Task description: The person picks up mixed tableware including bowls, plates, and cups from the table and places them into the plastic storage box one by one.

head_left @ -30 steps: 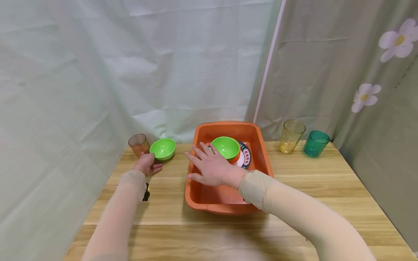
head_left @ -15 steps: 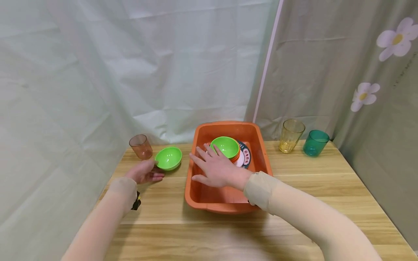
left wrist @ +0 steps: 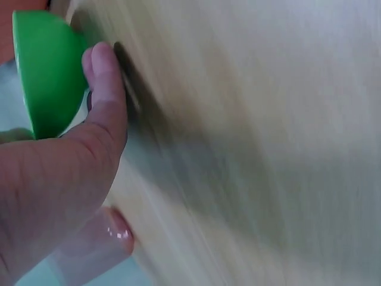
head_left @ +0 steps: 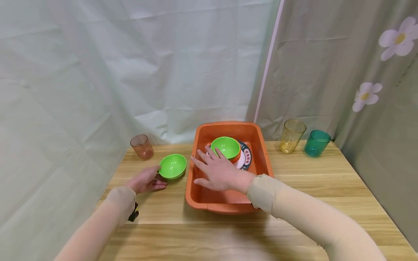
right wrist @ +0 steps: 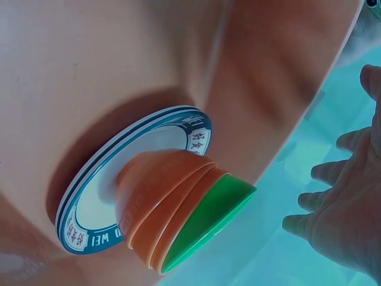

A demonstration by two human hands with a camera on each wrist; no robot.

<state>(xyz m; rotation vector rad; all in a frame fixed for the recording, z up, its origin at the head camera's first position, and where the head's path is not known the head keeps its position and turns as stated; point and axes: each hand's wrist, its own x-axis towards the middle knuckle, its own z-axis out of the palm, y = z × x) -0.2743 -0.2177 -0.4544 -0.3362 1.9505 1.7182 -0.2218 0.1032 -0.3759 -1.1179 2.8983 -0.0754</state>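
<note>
My left hand (head_left: 146, 180) pinches the near-left rim of a green bowl (head_left: 173, 167), thumb at the rim and fingers beneath. In the left wrist view the bowl (left wrist: 47, 71) is held by its side, close to the wooden surface. My right hand (head_left: 219, 173) hovers with spread fingers over an orange basin (head_left: 225, 208), holding nothing. Inside the basin, another green bowl (head_left: 224, 148) tops a stack of orange bowls (right wrist: 161, 202), which stands on a white plate with a dark patterned rim (right wrist: 65, 223). My right hand partly hides this stack in the head view.
A reddish clear cup (head_left: 142, 147) stands at the back left of the wooden table (head_left: 196, 239). At the back right are a yellowish glass (head_left: 291, 136) and a teal cup (head_left: 316, 143). A pale curtain (head_left: 183, 72) hangs behind.
My left hand has brought the green bowl away from beside the reddish cup, to the right and nearer, close to the basin's left side. The right hand has shifted slightly right and nearer, fingers still spread.
</note>
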